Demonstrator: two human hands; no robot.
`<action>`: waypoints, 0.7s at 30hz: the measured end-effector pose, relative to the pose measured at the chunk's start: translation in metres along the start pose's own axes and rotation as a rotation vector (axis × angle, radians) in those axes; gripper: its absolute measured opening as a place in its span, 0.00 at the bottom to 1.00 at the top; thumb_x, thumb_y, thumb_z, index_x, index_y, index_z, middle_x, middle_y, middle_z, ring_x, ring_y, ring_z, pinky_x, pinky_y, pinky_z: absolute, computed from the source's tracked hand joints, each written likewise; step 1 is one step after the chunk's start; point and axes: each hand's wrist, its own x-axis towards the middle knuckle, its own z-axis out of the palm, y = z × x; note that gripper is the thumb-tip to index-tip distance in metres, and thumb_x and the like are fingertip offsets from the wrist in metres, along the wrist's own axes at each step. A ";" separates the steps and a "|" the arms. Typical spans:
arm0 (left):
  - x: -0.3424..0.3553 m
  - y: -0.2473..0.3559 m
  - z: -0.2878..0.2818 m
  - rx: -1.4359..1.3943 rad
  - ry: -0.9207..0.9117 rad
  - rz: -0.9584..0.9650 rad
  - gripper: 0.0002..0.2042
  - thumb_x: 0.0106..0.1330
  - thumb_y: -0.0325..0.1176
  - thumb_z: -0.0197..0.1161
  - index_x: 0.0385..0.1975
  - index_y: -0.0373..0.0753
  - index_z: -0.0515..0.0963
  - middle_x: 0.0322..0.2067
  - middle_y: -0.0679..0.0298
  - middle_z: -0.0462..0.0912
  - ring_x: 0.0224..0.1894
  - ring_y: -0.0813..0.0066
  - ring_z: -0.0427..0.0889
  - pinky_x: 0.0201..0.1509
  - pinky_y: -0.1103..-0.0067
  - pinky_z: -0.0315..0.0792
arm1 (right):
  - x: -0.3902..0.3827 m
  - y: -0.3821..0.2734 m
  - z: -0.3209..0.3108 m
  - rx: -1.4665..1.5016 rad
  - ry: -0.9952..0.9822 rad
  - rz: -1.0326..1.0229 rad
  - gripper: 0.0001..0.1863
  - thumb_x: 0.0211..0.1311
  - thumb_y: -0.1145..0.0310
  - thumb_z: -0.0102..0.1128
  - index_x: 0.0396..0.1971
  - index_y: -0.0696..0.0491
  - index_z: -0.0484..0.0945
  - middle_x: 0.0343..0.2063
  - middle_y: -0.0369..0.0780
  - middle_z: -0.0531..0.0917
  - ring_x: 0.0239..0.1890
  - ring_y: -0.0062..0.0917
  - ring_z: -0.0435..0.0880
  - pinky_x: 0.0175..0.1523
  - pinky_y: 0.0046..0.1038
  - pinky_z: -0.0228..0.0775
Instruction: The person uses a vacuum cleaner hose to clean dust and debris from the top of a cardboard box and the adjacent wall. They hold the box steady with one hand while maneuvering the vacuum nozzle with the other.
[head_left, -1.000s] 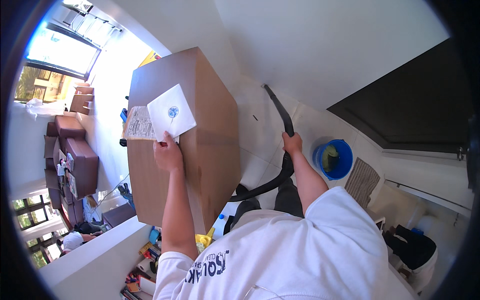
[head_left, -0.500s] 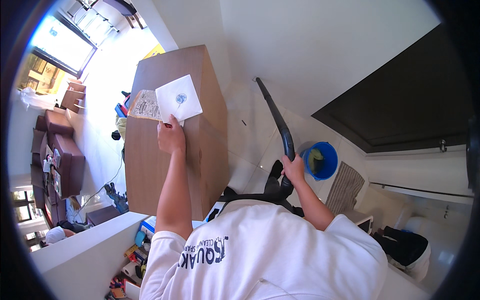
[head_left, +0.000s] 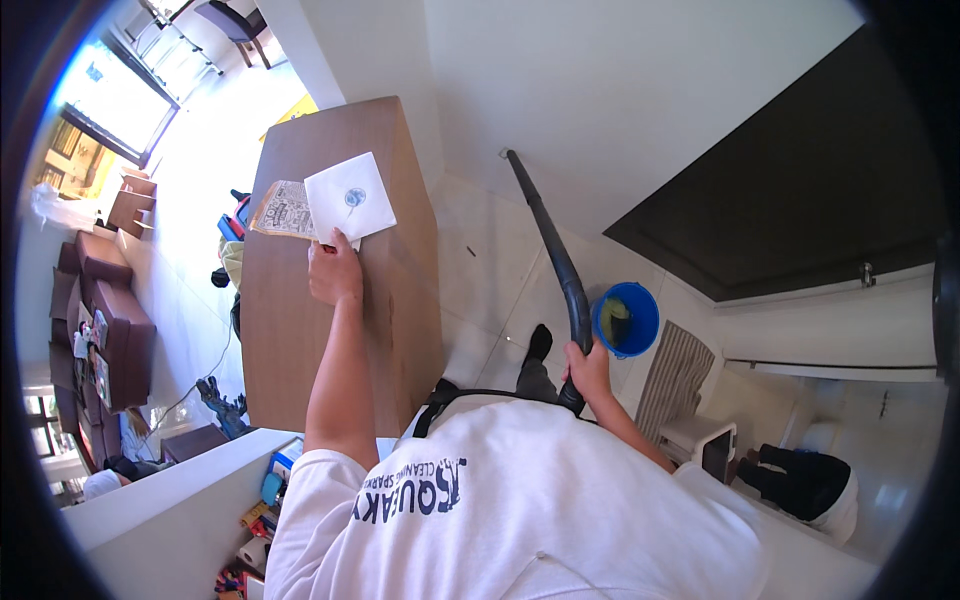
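Two bare hands in play, and both were occupied! The left hand (head_left: 335, 272) kept a narrow grip, thumb uppermost, pinching the lower edge of one square white card with a round blue print (head_left: 350, 195). Out to the card's left, partly overlapped by it, came one sheet of pale paper with dense dark printing (head_left: 285, 210); whether those fingers pinched that too, I couldn't tell. Both pieces appeared over the top of one box-shaped brown wooden cabinet (head_left: 310, 330), though contact with it couldn't be judged.

Over to the right hand (head_left: 588, 368): a grip wrapped round one long black ribbed tube (head_left: 545, 225), its far end up near the white wall (head_left: 600, 110), its near end lost at the waist.

Just right of that hand stood one round blue plastic bucket (head_left: 648, 318) with one crumpled green cloth (head_left: 614, 308) inside, and beyond it lay one grey striped mat (head_left: 675, 375). On the pale tiled floor (head_left: 480, 215), one small dark stick (head_left: 471, 251). Farther right, one other person (head_left: 810, 490)!
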 end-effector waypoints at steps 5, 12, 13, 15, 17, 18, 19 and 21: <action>0.001 0.000 -0.003 -0.053 -0.014 0.031 0.18 0.58 0.51 0.52 0.31 0.41 0.76 0.29 0.62 0.80 0.32 0.59 0.80 0.34 0.64 0.71 | 0.010 -0.002 0.004 0.003 0.003 0.035 0.10 0.50 0.69 0.53 0.27 0.59 0.67 0.10 0.37 0.70 0.08 0.22 0.70 0.15 0.25 0.65; 0.003 0.001 0.001 -0.035 0.017 0.008 0.18 0.58 0.51 0.52 0.29 0.42 0.76 0.27 0.62 0.80 0.31 0.59 0.80 0.34 0.64 0.71 | 0.024 0.005 0.009 -0.057 0.031 0.053 0.13 0.50 0.65 0.55 0.27 0.60 0.68 0.11 0.39 0.73 0.09 0.24 0.74 0.16 0.27 0.67; 0.003 0.001 0.002 -0.034 0.019 0.008 0.18 0.58 0.51 0.52 0.29 0.42 0.76 0.27 0.62 0.80 0.31 0.59 0.80 0.34 0.64 0.71 | 0.026 0.006 0.010 -0.053 0.031 0.057 0.13 0.50 0.65 0.55 0.27 0.60 0.68 0.11 0.39 0.73 0.09 0.25 0.74 0.16 0.27 0.67; 0.003 0.001 0.002 -0.033 0.025 -0.003 0.18 0.58 0.51 0.52 0.28 0.42 0.76 0.27 0.62 0.80 0.30 0.59 0.80 0.34 0.64 0.71 | 0.030 0.002 0.009 -0.042 0.018 0.074 0.13 0.50 0.65 0.55 0.27 0.61 0.68 0.11 0.39 0.73 0.09 0.25 0.74 0.16 0.27 0.67; 0.003 0.001 0.002 -0.031 0.019 0.000 0.18 0.58 0.51 0.52 0.29 0.42 0.76 0.27 0.62 0.80 0.30 0.58 0.80 0.34 0.64 0.71 | 0.032 0.002 0.011 -0.056 0.019 0.077 0.13 0.50 0.65 0.54 0.28 0.60 0.68 0.11 0.39 0.72 0.09 0.24 0.74 0.16 0.26 0.66; 0.004 0.001 0.001 -0.029 0.016 -0.001 0.18 0.58 0.51 0.52 0.29 0.42 0.77 0.27 0.62 0.80 0.30 0.58 0.80 0.34 0.64 0.71 | 0.034 0.003 0.014 -0.074 0.026 0.071 0.12 0.50 0.66 0.54 0.28 0.60 0.68 0.10 0.38 0.71 0.09 0.24 0.72 0.16 0.26 0.66; 0.003 0.002 0.001 -0.024 0.015 -0.003 0.18 0.58 0.51 0.52 0.29 0.42 0.77 0.27 0.62 0.80 0.30 0.58 0.80 0.34 0.64 0.71 | 0.035 0.004 0.017 -0.092 0.034 0.066 0.11 0.50 0.67 0.54 0.28 0.59 0.68 0.10 0.38 0.70 0.08 0.24 0.71 0.15 0.26 0.65; 0.003 0.004 -0.001 -0.012 0.018 -0.007 0.18 0.58 0.51 0.52 0.30 0.42 0.77 0.26 0.62 0.80 0.30 0.58 0.80 0.34 0.64 0.71 | 0.037 0.004 0.022 -0.099 0.042 0.066 0.11 0.50 0.67 0.54 0.29 0.59 0.68 0.10 0.37 0.70 0.08 0.23 0.71 0.15 0.26 0.65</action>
